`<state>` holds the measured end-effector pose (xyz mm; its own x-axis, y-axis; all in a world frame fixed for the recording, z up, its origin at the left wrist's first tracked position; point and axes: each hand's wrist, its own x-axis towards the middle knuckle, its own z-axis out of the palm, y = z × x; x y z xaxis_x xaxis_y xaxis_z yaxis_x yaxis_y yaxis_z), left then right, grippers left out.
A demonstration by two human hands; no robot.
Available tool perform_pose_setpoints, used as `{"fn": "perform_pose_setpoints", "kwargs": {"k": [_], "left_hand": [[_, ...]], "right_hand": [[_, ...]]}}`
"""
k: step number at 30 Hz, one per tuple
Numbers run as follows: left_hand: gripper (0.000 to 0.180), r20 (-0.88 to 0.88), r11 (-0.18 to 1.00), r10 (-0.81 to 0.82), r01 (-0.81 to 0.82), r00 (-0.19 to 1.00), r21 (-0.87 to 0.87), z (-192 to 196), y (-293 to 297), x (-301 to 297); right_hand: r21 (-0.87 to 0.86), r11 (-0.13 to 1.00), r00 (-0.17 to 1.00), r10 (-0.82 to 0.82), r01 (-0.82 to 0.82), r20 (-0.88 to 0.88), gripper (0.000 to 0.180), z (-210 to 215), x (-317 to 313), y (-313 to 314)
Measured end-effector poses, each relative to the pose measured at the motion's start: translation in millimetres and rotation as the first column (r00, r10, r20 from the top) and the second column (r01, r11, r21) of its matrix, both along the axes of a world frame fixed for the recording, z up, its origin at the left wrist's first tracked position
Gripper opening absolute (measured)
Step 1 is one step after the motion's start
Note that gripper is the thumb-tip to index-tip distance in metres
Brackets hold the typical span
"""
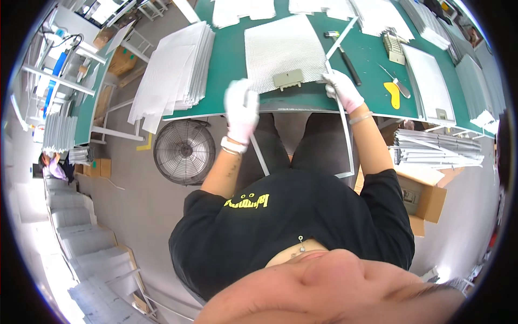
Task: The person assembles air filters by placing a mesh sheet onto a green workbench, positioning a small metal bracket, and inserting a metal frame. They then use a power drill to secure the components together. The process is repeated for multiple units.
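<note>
My right hand (343, 92), in a white glove, is closed around a thin white frame strip (347, 135). That strip runs down past the table edge and bends at a corner near my lap; another white strip (333, 46) slants up from my fingers over the table. My left hand (241, 108), gloved too, is raised at the table edge and smeared by motion. Below it a white strip (260, 156) slants over my lap; whether the hand holds it is unclear. Between my hands lies a white mesh sheet (283, 48), with a grey-beige slotted plastic piece (289, 79) at its near edge.
A stack of mesh sheets (178, 70) overhangs the green table's (226, 70) left side. To the right lie a hammer (348, 62), a yellow piece (392, 95), a screwdriver (400, 86) and stacked beige plastic pieces (395, 48). A floor fan (185, 151) and an open carton (426, 202) stand below.
</note>
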<state>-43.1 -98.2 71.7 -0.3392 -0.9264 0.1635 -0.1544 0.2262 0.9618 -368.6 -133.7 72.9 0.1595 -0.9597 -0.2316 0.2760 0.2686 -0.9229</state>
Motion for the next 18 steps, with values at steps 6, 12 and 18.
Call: {"fn": "perform_pose_setpoints", "kwargs": {"k": [6,12,18], "left_hand": [[0.048,-0.767,0.891,0.128,0.267,0.628,0.367,-17,-43,43],[0.059,-0.496,0.950,-0.008,0.161,0.868,0.268,11,-40,28],[0.058,-0.320,0.965,0.180,-0.104,0.930,0.241,53,-20,4]], "right_hand": [[-0.053,0.997,0.997,0.058,-0.061,-0.050,0.019,2,18,6],[-0.161,0.987,0.997,-0.024,0.012,-0.070,0.018,0,1,19],[-0.284,0.953,0.995,-0.100,0.103,0.025,0.021,34,-3,50]]}}
